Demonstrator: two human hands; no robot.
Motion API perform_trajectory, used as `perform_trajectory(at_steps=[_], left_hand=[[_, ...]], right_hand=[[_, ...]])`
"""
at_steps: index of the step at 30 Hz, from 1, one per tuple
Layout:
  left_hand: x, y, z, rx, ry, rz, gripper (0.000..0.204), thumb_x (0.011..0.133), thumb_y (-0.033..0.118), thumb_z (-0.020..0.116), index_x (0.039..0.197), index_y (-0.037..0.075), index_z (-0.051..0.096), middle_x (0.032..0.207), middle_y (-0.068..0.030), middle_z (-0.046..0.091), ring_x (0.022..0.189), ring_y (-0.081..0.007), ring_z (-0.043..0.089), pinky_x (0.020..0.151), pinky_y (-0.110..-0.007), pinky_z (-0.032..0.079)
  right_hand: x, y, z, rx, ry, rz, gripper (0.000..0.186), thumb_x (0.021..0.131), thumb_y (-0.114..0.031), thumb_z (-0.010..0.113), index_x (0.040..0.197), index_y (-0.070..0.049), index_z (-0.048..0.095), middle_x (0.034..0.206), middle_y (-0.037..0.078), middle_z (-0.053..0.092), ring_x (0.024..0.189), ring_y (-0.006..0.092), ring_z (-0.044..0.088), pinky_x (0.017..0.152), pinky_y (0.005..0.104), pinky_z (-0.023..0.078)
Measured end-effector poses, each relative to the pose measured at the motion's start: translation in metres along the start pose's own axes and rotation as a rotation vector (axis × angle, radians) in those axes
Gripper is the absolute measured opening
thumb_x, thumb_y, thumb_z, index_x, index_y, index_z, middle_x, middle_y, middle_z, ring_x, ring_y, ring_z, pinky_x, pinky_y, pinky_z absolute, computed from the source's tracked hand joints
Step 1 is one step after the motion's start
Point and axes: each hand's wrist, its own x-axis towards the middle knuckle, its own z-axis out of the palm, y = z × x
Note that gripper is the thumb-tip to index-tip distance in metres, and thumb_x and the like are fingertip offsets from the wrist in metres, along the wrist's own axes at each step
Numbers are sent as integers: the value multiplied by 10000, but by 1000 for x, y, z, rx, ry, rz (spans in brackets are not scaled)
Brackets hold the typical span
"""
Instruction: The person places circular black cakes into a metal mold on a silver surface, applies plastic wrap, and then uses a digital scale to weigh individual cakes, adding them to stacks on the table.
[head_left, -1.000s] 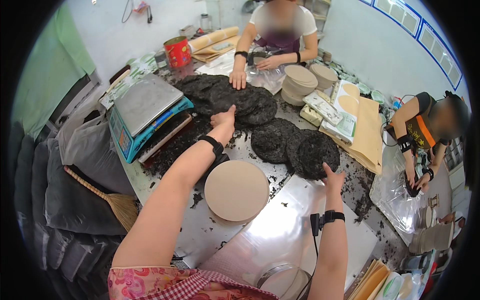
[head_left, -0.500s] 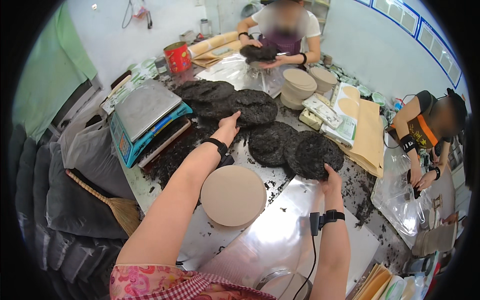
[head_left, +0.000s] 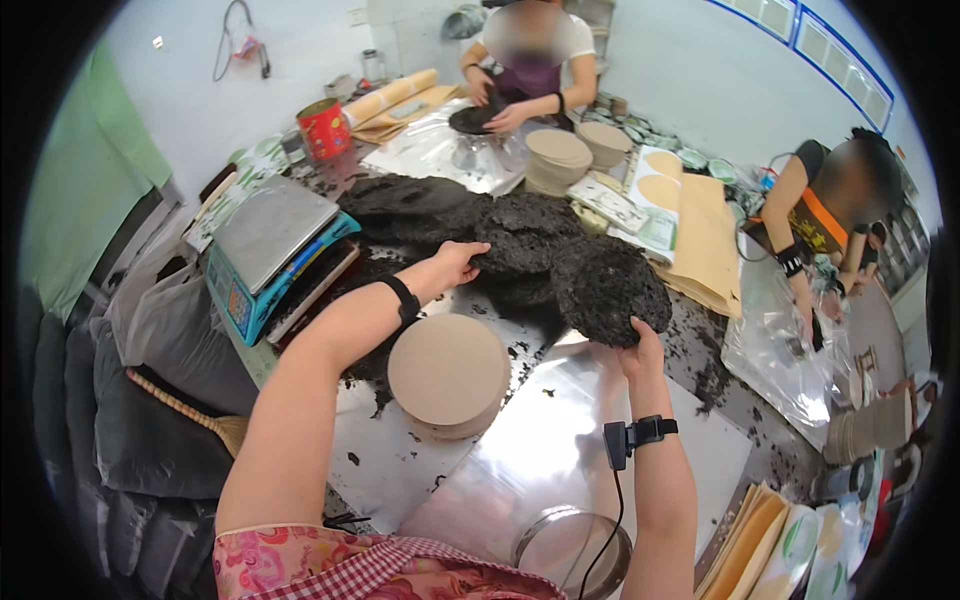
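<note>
Right disc (head_left: pixel 610 290) gripped at its near edge by the right hand (head_left: pixel 643 352), thumb on top, most fingers hidden underneath. Border with the left disc (head_left: pixel 527 235) hard to make out, dark on dark. Left disc just right of the left hand (head_left: pixel 458 264), touched at its rim by curled fingers; cannot tell whether gripped. Broom (head_left: pixel 178 399) partly hidden behind the left arm (head_left: pixel 285 425).

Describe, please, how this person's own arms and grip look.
The left grip and right grip are gloveless, and no sleeves show on the forearms. A black band circles the left wrist; a black strap on the right one carries a small black box with a thin black cable.
</note>
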Motion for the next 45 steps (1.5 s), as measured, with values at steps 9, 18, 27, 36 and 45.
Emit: perform_trajectory(at_steps=[9, 18, 27, 36, 45], left_hand=[[-32, 19, -4, 1355, -412, 775, 211, 828, 180, 625, 956, 14, 606, 794, -117, 679, 713, -211, 663, 617, -335, 503], [-27, 9, -60, 1682, 8, 1340, 767, 641, 53, 678, 1341, 75, 365, 1282, -180, 447, 1208, -362, 422, 939, -401, 408], [3, 25, -70, 1509, 80, 1401, 482, 810, -20, 430, 1288, 36, 456, 1298, -202, 489, 1207, -357, 463, 992, -408, 398], [-23, -10, -66, 1291, -202, 1212, 484, 853, 117, 576, 1309, 41, 430, 1280, -206, 491, 1187, -372, 468, 1001, -419, 391], [28, 12, -140, 1559, 197, 1057, 506, 767, 47, 530, 1264, 139, 508, 1365, -171, 422, 1261, -355, 399, 1025, -442, 366]], right_hand=[[-5, -59, -109, -96, 77, -189, 463, 836, -116, 643, 1236, -5, 437, 1196, 135, 534, 1044, 306, 555, 803, 509, 512], [-45, -56, -67, -1768, -25, -1286, 638, 738, -204, 710, 1288, -34, 435, 1325, 181, 456, 1222, 360, 414, 1047, 433, 305], [-41, 69, 70, -1252, -684, -534, 589, 792, -243, 685, 1278, -13, 446, 1248, 197, 515, 1148, 287, 506, 930, 384, 427], [48, 184, 167, -500, -366, 213, 851, 752, -305, 754, 1384, 41, 302, 1236, 177, 481, 1065, 285, 511, 825, 397, 480], [10, 171, 168, -927, -168, -211, 846, 769, -96, 707, 1428, 28, 191, 1348, 227, 413, 1104, 291, 543, 786, 393, 514]])
